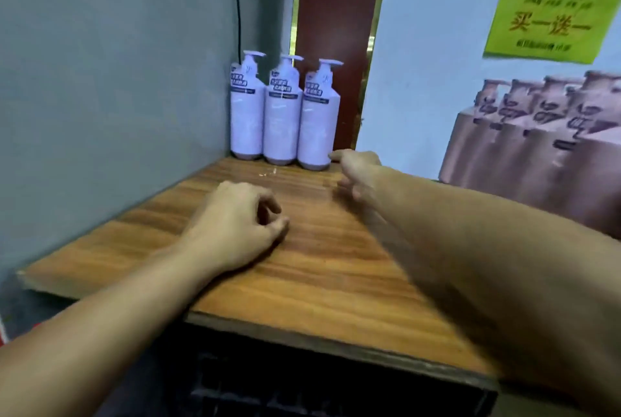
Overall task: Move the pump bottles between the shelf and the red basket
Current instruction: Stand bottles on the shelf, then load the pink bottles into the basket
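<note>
- Now, the three pump bottles (281,120) stand upright in a tight row at the back corner of the shelf (319,275), nozzles pointing right, sides touching or nearly so
- The rightmost bottle (317,124) looks like the one to take: the right grip (358,171) is low beside its base, fingers apart and holding nothing (motion blur hides whether a fingertip touches the bottle)
- To do this well, I would raise that grip to the bottle's mid-body and wrap it from the free right side, then lift straight up before drawing back, so the neighbour is not dragged or tipped
- Grabbing the pump head would likely be a poorer hold
- The left grip (235,225) rests on the wood nearer the front, fingers loosely curled around nothing; it could steady the middle bottle
- The red basket is not clearly visible
- Off to the right, blurred pink bottles (537,141) sit under a green sign (551,13)
</note>
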Motion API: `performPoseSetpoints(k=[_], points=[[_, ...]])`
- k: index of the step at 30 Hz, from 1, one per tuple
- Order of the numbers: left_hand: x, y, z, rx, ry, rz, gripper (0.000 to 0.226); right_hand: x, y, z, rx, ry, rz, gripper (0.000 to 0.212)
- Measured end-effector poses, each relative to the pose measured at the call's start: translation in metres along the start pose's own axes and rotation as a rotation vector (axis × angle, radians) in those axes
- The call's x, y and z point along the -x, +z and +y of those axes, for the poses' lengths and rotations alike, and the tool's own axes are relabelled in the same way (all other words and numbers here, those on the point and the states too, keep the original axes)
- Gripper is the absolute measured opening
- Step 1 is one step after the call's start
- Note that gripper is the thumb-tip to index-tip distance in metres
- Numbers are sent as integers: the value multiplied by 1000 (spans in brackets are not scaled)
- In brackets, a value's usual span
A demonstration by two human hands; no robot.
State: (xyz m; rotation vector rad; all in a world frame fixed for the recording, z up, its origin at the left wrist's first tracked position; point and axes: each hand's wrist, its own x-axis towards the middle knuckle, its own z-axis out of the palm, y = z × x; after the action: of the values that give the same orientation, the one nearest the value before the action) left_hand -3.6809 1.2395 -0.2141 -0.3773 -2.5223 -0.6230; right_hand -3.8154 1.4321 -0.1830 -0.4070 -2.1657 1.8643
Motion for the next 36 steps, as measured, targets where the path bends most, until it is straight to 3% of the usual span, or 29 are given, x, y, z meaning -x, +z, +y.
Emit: performPoseSetpoints(k=[4, 7, 12, 25, 31, 36], points=[[-4, 9, -13, -18, 19, 10, 22, -69, 14, -13, 144, -227, -31, 100], [-4, 8, -15, -24, -11, 56, 27, -101, 34, -19, 121, -289, -126, 123], [-5, 8, -15, -36, -28, 67, 35, -127, 61, -6, 68, -359, -83, 100], [-7, 16, -24, -38, 11, 43, 37, -44, 38, 6, 292, -511, 63, 93], [1, 9, -7, -24, 77, 18, 74, 56, 13, 7, 286, -516, 64, 96], [27, -12, 13, 277, 114, 1, 115, 142, -19, 2, 188, -581, -15, 77]])
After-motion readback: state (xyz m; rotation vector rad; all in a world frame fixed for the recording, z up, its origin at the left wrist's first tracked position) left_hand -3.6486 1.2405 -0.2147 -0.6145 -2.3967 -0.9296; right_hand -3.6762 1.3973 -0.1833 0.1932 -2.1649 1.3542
